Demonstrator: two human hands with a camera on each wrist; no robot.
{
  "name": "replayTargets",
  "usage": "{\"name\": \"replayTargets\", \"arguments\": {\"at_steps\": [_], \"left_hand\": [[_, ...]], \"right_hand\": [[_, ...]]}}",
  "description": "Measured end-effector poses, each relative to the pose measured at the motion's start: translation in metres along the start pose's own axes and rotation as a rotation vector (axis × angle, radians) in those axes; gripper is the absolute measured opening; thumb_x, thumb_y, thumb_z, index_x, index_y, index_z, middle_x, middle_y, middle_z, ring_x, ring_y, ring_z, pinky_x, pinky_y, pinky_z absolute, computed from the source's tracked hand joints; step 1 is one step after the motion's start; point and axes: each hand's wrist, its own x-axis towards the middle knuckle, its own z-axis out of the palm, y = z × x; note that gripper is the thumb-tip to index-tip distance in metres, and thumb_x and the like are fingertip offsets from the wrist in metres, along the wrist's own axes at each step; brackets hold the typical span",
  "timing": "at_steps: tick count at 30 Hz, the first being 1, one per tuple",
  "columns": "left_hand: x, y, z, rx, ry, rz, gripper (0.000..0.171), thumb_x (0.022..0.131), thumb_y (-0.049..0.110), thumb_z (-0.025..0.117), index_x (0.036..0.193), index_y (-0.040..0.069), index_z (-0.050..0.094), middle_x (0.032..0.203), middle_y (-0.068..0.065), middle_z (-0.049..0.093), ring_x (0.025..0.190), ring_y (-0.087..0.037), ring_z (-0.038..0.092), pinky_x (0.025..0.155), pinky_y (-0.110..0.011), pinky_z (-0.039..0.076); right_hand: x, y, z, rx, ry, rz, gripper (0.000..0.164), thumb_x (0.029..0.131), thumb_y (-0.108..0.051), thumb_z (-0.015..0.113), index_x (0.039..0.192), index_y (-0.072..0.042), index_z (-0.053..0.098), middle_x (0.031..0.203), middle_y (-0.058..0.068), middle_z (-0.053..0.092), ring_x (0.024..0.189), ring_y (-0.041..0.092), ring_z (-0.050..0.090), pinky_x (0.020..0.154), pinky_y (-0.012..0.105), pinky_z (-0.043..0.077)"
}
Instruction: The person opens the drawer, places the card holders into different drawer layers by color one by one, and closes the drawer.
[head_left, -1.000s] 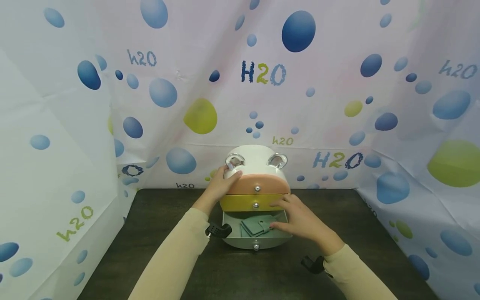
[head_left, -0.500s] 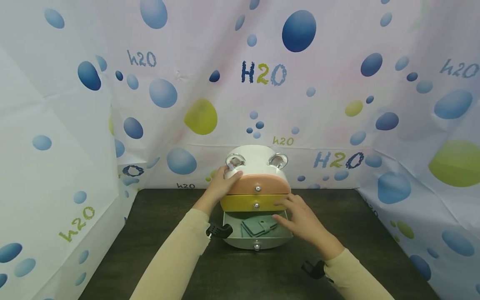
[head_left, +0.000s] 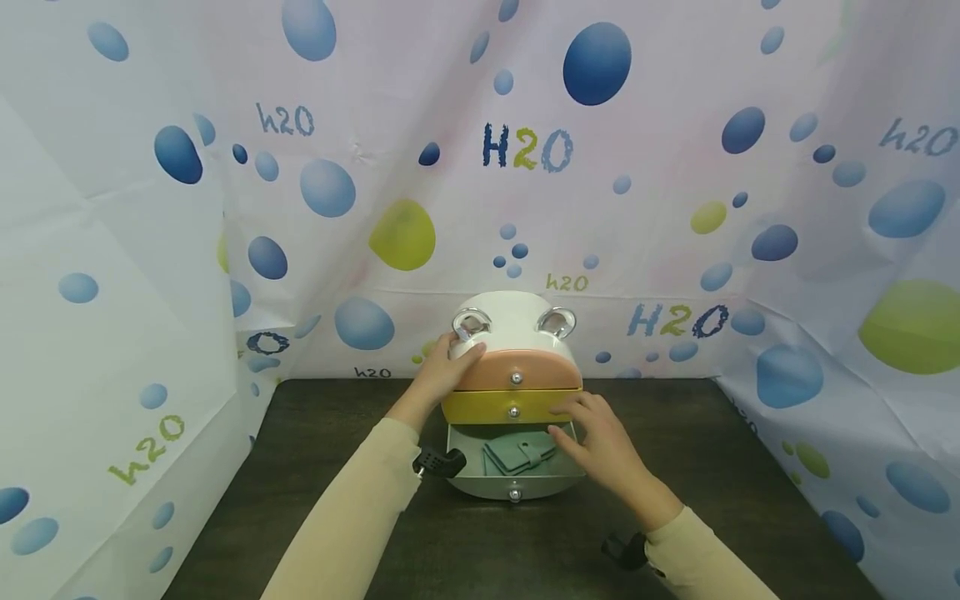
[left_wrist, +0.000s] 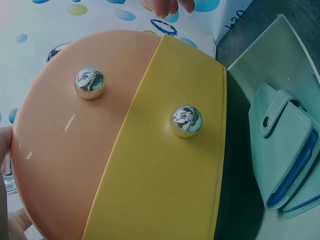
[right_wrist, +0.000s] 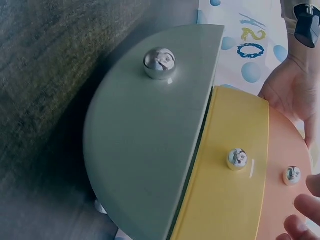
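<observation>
A small drawer box (head_left: 517,321) with a white top and silver loop ears stands on the dark table. Its peach drawer (left_wrist: 65,120) and yellow drawer (left_wrist: 165,165) are closed, while the grey-green bottom drawer (right_wrist: 145,130) is pulled out. A mint-green wallet (head_left: 517,452) with a snap strap lies inside, partly over another mint-green piece. My left hand (head_left: 438,375) holds the box's upper left side, thumb toward the front. Over the right side of the bottom drawer, my right hand (head_left: 603,442) hovers with fingers relaxed and apart, near the yellow drawer's right end.
Round silver knobs (left_wrist: 186,121) stick out from the drawer fronts. A white cloth backdrop (head_left: 517,200) with blue and green spots hangs behind and on both sides of the dark tabletop (head_left: 337,417). Each wrist wears a black camera band (head_left: 438,461).
My right hand has drawn slightly right, its thumb moving off the wallet's right end. The left hand and the drawers look unchanged.
</observation>
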Motion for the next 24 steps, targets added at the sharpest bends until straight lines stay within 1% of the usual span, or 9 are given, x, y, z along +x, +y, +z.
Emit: {"name": "replayTargets", "arguments": {"at_steps": [5, 12, 16, 19, 24], "left_hand": [[0.0, 0.0, 0.001, 0.002, 0.003, 0.001, 0.094, 0.091, 0.067, 0.055, 0.157, 0.007, 0.026, 0.161, -0.017, 0.028, 0.148, -0.037, 0.026, 0.118, -0.056, 0.023], [-0.001, 0.0, 0.001, 0.003, 0.007, 0.004, 0.095, 0.092, 0.068, 0.054, 0.157, 0.007, 0.024, 0.161, -0.018, 0.027, 0.148, -0.037, 0.024, 0.118, -0.056, 0.022], [0.0, 0.0, 0.002, 0.002, 0.008, 0.005, 0.094, 0.091, 0.068, 0.055, 0.157, 0.007, 0.025, 0.161, -0.018, 0.027, 0.148, -0.037, 0.025, 0.118, -0.055, 0.023], [0.0, 0.001, 0.002, 0.001, 0.005, 0.008, 0.095, 0.091, 0.068, 0.055, 0.157, 0.007, 0.025, 0.161, -0.018, 0.026, 0.148, -0.037, 0.025, 0.118, -0.055, 0.023], [0.0, 0.001, 0.001, 0.002, 0.003, 0.008, 0.095, 0.092, 0.067, 0.054, 0.158, 0.006, 0.023, 0.162, -0.019, 0.025, 0.148, -0.037, 0.023, 0.118, -0.055, 0.022]], "right_hand": [[-0.003, -0.001, 0.004, 0.006, 0.053, 0.001, 0.022, 0.086, -0.015, 0.081, 0.106, -0.009, 0.073, 0.104, -0.001, 0.063, 0.094, 0.017, 0.054, 0.075, 0.04, 0.048], [-0.007, -0.001, 0.008, 0.036, 0.102, 0.004, 0.017, 0.086, -0.012, 0.078, 0.102, -0.009, 0.074, 0.104, -0.002, 0.064, 0.094, 0.016, 0.054, 0.075, 0.04, 0.048], [-0.01, 0.001, 0.011, 0.044, 0.148, -0.017, 0.018, 0.085, -0.01, 0.079, 0.102, -0.012, 0.074, 0.103, -0.004, 0.065, 0.093, 0.015, 0.055, 0.075, 0.038, 0.047], [-0.013, 0.004, 0.014, 0.052, 0.182, -0.052, 0.019, 0.082, -0.006, 0.079, 0.1, -0.012, 0.074, 0.101, -0.005, 0.066, 0.092, 0.014, 0.055, 0.074, 0.036, 0.047], [-0.016, 0.005, 0.019, 0.076, 0.198, -0.106, 0.018, 0.082, -0.005, 0.076, 0.098, -0.011, 0.073, 0.1, -0.005, 0.065, 0.092, 0.015, 0.057, 0.075, 0.035, 0.048]]}}
